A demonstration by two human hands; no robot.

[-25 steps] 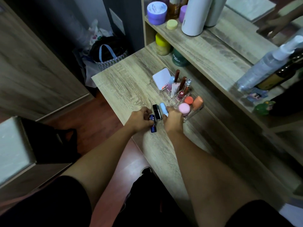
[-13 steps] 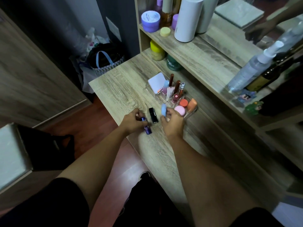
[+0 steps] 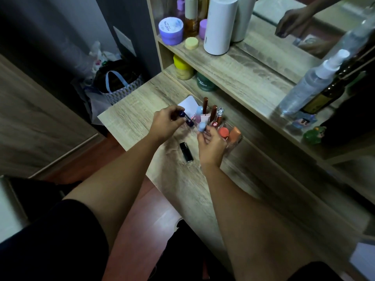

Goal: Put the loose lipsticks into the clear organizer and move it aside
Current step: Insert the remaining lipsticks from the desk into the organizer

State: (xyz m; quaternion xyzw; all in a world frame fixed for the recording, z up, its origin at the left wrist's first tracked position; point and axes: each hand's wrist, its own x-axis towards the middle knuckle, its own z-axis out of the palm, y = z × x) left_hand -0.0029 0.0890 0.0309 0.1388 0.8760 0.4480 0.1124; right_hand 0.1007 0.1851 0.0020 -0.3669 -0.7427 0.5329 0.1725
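Nearest the camera, two bare forearms reach forward over the wooden surface (image 3: 129,122). Between the wrists a black lipstick (image 3: 186,152) lies flat on the surface, touched by neither hand. Just beyond it, the right hand (image 3: 211,142) is closed around a light blue lipstick (image 3: 201,126), pinching it upright in the fingertips right at the near edge of the clear organizer (image 3: 233,142). To its left, the left hand (image 3: 165,124) is closed on a dark blue lipstick (image 3: 187,119), held tilted above the surface beside the organizer's left end. The organizer stands on the surface against the foot of the shelf unit, already holding upright tubes, a white square card at its far left corner and orange and coral caps at its right end. Behind it, in the lower shelf opening, sit a yellow-lidded jar (image 3: 182,66) and a dark green jar (image 3: 205,83). On the shelf above stand a purple tub (image 3: 171,30), a small pale yellow disc (image 3: 191,43) and a tall white cylinder (image 3: 220,25), with a clear spray bottle (image 3: 310,84) farther right in front of a mirror (image 3: 294,27).
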